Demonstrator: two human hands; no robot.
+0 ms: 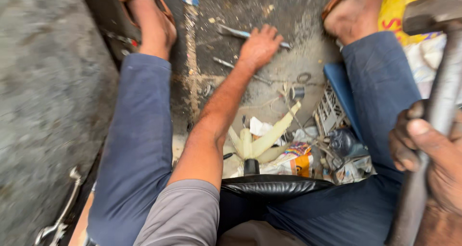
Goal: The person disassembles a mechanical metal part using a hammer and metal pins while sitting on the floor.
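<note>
My left hand [260, 46] reaches down to the dirty floor between my feet, fingers spread over a slim metal tool with a blue-grey handle [232, 31]; whether it grips the tool is unclear. My right hand [426, 152] is close to the camera at the right edge, wrapped around the grey metal handle of a hammer [440, 106] whose heavy head [433, 10] points up at the top right. A second thin metal rod [222, 62] lies just left of my left wrist.
I sit on a black seat [274, 184] with blue trousers and sandalled feet [154, 20] apart. Below me lie a cream plastic fan blade [264, 142], a small metal ring [303, 76], wires, a white grille [329, 111], wrappers. A spanner [62, 217] rests at lower left.
</note>
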